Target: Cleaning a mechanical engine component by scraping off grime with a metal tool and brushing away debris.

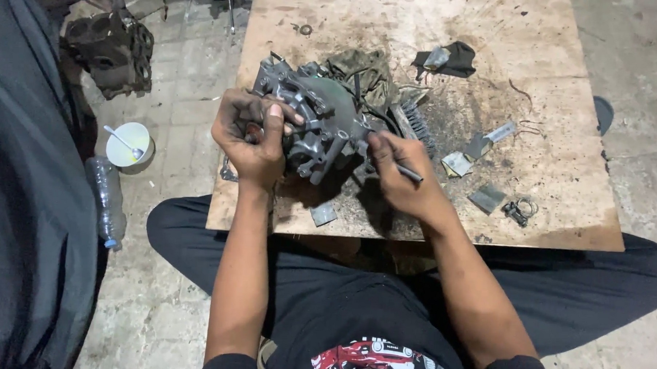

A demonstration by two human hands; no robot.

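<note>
Low wooden desk [547, 177], stained and gritty, stood on a paved floor [178, 114]. On it: greasy engine part [312, 122], centre-left, steadied by left hand [251, 134] with fingers wrapped round its edge; right hand [401, 176] pinched shut on a thin metal tool [409, 173] set against the part. Also wire brush [416, 126], rags [446, 59], metal scraps [488, 197]. On floor, left: white bowl [128, 144], plastic bottle [106, 198], dark casting [111, 49].

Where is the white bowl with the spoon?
In the head view, the white bowl sits on the floor at the left, just above the plastic bottle and left of the wooden board.
</note>
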